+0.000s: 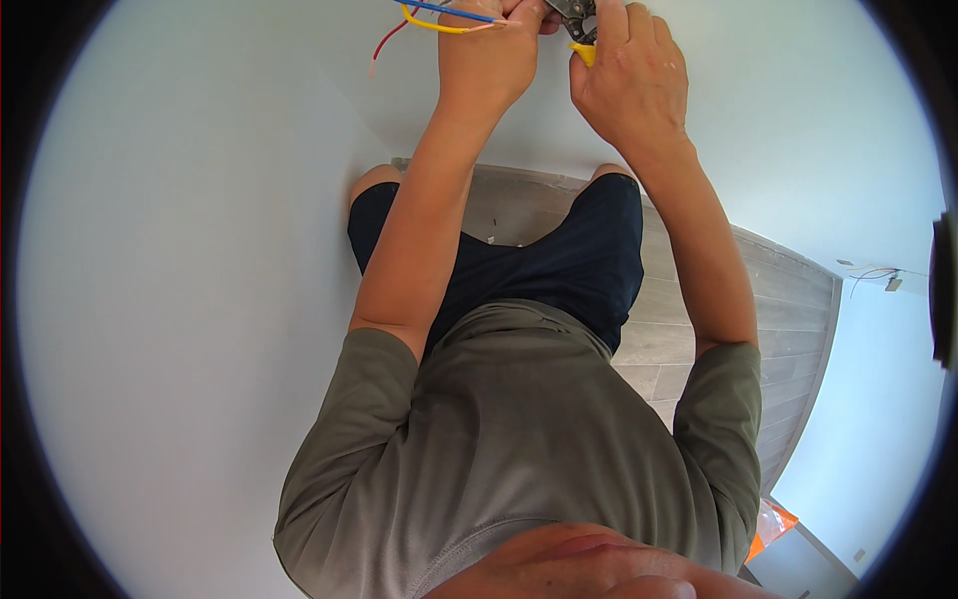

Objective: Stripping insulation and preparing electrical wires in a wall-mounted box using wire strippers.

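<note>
Left hand [486,55] is pinching three wires [439,20], blue, yellow, red; right hand [629,75] is squeezing yellow-handled pliers [579,25] shut.

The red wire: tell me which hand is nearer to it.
Left. The left hand grips the wire bundle from which the red wire curls out just beside it. The right hand is farther off, holding a yellow-handled tool.

An orange, shiny plastic package [770,527] lies on the floor at lower right, partly hidden
</note>
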Action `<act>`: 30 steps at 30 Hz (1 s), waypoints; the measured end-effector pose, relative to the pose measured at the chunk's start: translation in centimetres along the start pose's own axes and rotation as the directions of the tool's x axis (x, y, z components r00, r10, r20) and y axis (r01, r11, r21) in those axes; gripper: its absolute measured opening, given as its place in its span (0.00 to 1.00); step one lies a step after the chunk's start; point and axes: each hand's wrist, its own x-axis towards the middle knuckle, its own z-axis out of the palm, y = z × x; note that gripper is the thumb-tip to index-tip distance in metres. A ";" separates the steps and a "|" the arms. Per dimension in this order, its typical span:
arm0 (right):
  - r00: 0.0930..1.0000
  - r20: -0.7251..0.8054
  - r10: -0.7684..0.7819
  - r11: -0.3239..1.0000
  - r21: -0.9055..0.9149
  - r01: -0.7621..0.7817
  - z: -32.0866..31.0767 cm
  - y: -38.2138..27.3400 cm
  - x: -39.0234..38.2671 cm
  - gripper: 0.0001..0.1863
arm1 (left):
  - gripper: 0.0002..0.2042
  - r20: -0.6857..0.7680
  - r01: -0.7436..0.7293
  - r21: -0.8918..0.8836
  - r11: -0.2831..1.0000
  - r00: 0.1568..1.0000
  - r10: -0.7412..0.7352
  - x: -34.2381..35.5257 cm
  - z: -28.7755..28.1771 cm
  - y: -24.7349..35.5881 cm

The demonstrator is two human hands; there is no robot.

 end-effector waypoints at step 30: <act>0.980 -0.155 -0.121 0.991 -0.068 0.112 0.8 1.3 0.0 0.18 | 0.23 0.163 -0.019 -0.346 0.938 0.983 0.080 -0.4 -0.9 -1.8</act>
